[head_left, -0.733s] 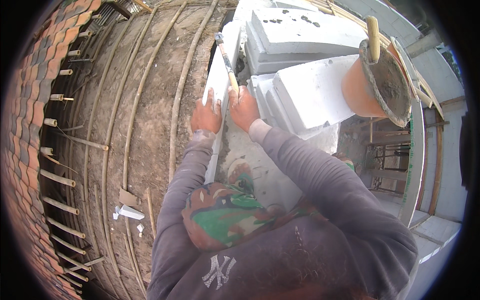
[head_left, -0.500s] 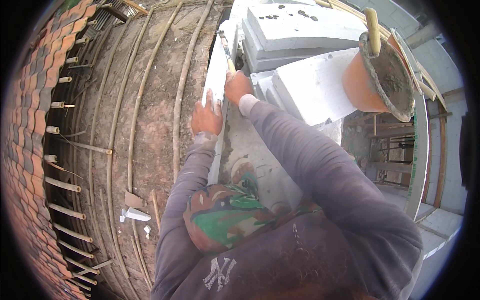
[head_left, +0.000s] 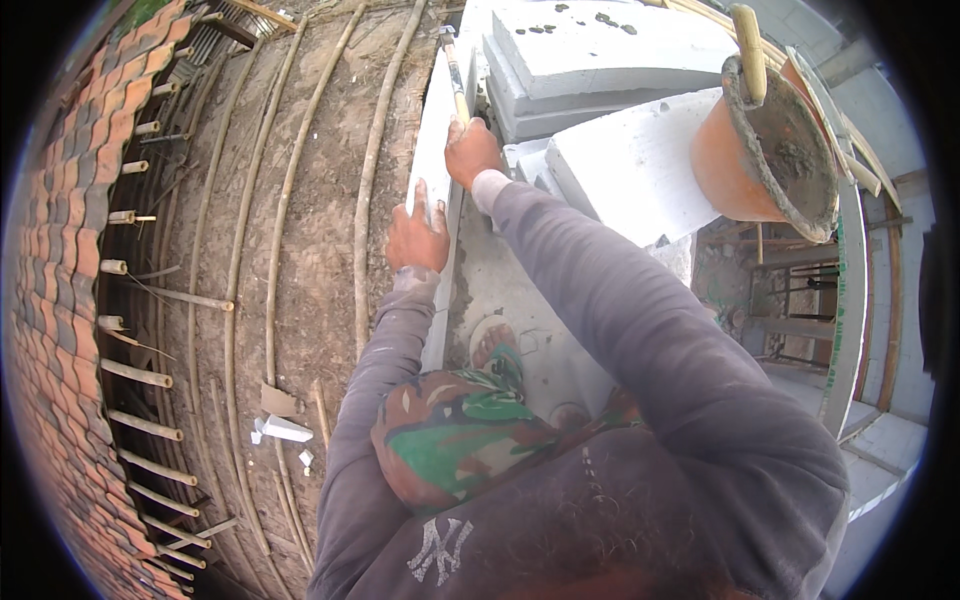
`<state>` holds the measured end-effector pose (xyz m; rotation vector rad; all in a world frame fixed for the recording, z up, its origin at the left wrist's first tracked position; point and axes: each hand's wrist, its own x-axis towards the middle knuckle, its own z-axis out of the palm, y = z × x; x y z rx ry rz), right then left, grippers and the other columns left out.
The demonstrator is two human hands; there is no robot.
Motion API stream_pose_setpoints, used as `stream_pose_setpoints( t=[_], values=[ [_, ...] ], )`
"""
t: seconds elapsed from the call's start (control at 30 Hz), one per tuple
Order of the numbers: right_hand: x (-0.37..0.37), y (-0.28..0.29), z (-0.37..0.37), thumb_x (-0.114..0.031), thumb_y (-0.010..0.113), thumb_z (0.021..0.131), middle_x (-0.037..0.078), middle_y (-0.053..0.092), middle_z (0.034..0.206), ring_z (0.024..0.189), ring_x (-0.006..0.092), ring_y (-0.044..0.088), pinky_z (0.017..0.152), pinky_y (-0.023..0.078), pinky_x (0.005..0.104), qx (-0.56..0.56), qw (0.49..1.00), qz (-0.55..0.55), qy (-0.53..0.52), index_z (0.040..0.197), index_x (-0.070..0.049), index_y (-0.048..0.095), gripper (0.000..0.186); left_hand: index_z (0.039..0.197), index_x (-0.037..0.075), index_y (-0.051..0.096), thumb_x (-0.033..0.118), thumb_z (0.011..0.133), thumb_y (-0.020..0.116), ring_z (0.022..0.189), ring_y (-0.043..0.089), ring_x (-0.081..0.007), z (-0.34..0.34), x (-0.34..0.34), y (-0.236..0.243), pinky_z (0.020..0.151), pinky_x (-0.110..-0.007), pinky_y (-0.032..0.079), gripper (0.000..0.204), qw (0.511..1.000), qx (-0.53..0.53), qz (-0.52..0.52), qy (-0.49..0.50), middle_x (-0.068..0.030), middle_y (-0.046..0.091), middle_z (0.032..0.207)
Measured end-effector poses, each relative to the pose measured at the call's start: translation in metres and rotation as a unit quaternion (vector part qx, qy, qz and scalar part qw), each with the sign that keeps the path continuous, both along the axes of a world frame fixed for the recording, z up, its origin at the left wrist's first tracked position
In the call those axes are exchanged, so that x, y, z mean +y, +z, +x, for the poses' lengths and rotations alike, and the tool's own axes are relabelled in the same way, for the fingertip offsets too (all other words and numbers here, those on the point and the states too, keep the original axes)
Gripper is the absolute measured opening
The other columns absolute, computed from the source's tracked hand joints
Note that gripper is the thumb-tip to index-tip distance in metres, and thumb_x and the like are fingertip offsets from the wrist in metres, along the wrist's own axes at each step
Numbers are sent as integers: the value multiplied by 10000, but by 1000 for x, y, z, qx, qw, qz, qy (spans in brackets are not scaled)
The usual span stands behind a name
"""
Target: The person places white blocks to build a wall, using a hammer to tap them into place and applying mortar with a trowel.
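Note:
A long narrow white block (head_left: 434,127) runs up the centre along a ledge. My left hand (head_left: 418,233) lies on its near part, fingers spread. Farther along, my right hand (head_left: 472,152) is closed around the pale handle of a slim tool (head_left: 457,85), whose small grey head, perhaps a brush, reaches the block's far end. Stacked white blocks (head_left: 625,165) stand right of my hands, more (head_left: 605,50) behind them with dark crumbs on top. An orange bucket (head_left: 725,170) rimmed with grey mortar, a wooden handle (head_left: 747,52) sticking up from it, rests at the right.
Left lie bamboo poles (head_left: 275,270) over dirty boarding, with a tiled roof edge (head_left: 55,300) and protruding pole ends. Below me is a grey ledge (head_left: 500,290) with my sandalled foot. At right, beside the bucket, an opening (head_left: 770,310) drops to framing below.
My right hand has moved forward along the white block with the tool, whose head is now farther away. My left hand stays on the block. The view has shifted slightly.

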<state>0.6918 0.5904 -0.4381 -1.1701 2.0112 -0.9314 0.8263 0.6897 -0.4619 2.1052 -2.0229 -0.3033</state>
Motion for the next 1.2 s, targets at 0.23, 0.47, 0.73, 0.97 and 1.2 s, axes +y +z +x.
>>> stream_pose_setpoints(
  t=[0.23, 0.47, 0.73, 0.97, 1.2],
  values=[
    [-14, 0, 0, -397, 486, 1041, 307, 696, 1144, 1097, 463, 674, 952, 532, 519, 19, 1000, -1, -11, 1128, 39, 663, 479, 1566, 339, 427, 480, 1026, 516, 1004, 661, -417, 2, 0, -5, 839, -524, 537, 565, 1000, 3, -15, -4, -202, 594, 1175],
    [-24, 2, -10, -379, 494, 1036, 308, 703, 1117, 1087, 458, 679, 957, 531, 517, 11, 999, 21, 25, 1111, 32, 684, 458, 1564, 353, 428, 479, 1027, 514, 1020, 664, -407, -2, -1, -1, 838, -521, 544, 558, 1000, -7, -5, 3, -200, 605, 1185],
    [-28, 6, -16, -367, 512, 1028, 316, 676, 1194, 1135, 464, 658, 970, 527, 501, -17, 998, 62, 22, 1167, 32, 656, 446, 1561, 348, 434, 470, 1027, 514, 1032, 660, -416, -7, 1, 1, 855, -532, 541, 553, 1000, 1, -8, 2, -202, 611, 1196],
    [-20, 6, -7, -375, 510, 1025, 289, 697, 1178, 1131, 451, 668, 977, 531, 496, -21, 998, 56, -3, 1175, 22, 665, 452, 1561, 357, 430, 461, 1028, 516, 1053, 655, -422, -5, 1, -1, 873, -530, 537, 550, 1000, 3, -4, 3, -200, 615, 1206],
    [-26, 7, -11, -396, 498, 1031, 298, 688, 1194, 1139, 453, 663, 985, 522, 506, -9, 998, 55, 14, 1176, 31, 674, 484, 1566, 370, 414, 475, 1027, 512, 1061, 660, -412, -6, 0, 0, 873, -526, 541, 557, 1000, -12, -2, 14, -200, 614, 1228]
  ],
)
